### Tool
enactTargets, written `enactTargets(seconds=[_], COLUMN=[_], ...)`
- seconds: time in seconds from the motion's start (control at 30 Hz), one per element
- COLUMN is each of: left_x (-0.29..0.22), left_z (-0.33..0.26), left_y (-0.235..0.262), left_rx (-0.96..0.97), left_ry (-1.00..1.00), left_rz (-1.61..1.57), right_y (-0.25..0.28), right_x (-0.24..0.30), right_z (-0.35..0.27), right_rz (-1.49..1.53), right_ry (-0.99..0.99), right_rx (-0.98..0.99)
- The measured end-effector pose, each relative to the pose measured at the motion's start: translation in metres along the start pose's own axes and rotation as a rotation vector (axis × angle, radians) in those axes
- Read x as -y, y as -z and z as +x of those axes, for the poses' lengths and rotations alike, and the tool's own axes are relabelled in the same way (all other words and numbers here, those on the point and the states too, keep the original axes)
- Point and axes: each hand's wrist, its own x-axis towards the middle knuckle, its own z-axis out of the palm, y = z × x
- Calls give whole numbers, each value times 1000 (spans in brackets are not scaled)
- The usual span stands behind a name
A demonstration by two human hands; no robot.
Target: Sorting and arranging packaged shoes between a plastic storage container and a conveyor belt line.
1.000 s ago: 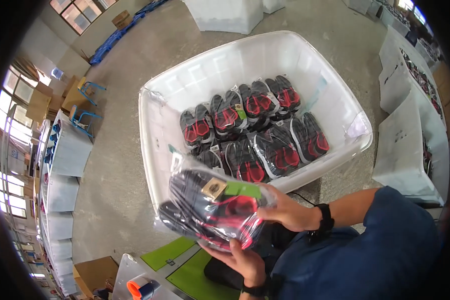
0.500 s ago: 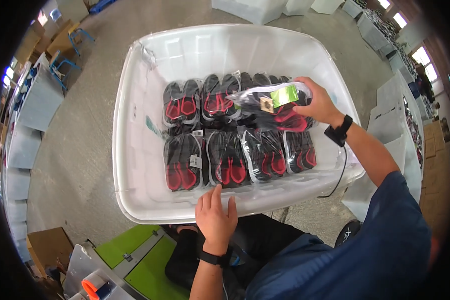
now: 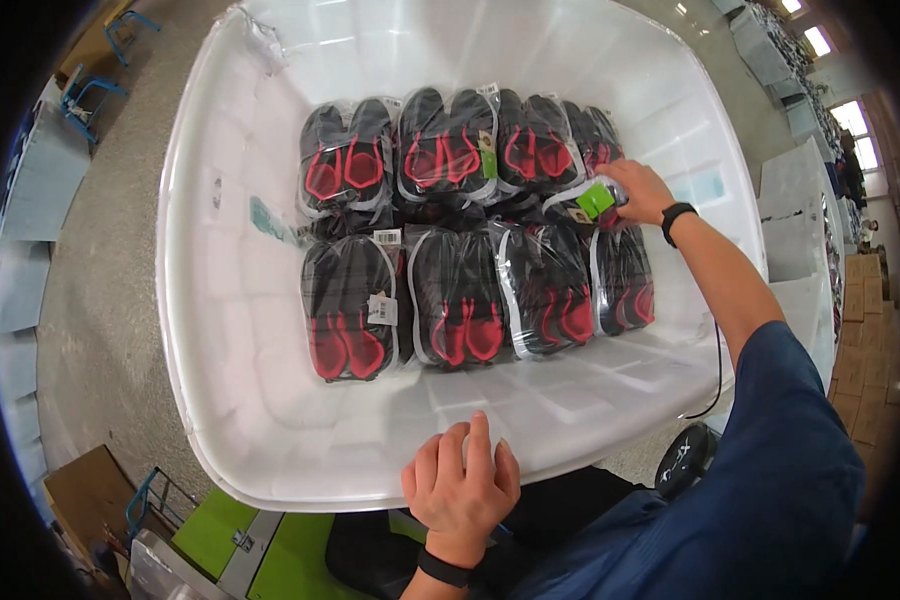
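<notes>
Bagged shoe pair (image 3: 592,205): black and red, green tag, gripped by right hand (image 3: 642,192) inside white bin (image 3: 220,330). Left hand (image 3: 460,485): fingers spread, flat on bin rim.

Bagged black-red sandal pair (image 3: 592,196) with green tag, atop upper-right packs in white bin (image 3: 270,400)

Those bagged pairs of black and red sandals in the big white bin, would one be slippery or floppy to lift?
Probably slippery: each bagged pair sits in glossy clear plastic that catches the light. Likely light and a little bendy, since the soles look thin and flat. The right hand grips the pack with the green tag alone, while the left hand rests on the white bin.
</notes>
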Motion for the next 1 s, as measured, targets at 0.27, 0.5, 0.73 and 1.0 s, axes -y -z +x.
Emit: enactTargets(seconds=[0.27, 0.5, 0.73, 1.0], left_x=[6, 0, 0, 9], left_z=[-2, 12, 14, -4], left_y=[-3, 2, 9, -3], left_rx=[28, 137, 162, 39], left_ry=[-28, -24, -62, -37], left_rz=[97, 14, 63, 22], right_y=[-69, -128, -179, -162], right_x=[-12, -24, -17, -3], right_z=[38, 22, 15, 37], right_rz=[-138, -206, -89, -106], right_ry=[-66, -196, -324, -647], right_rx=[186, 38, -238, 135])
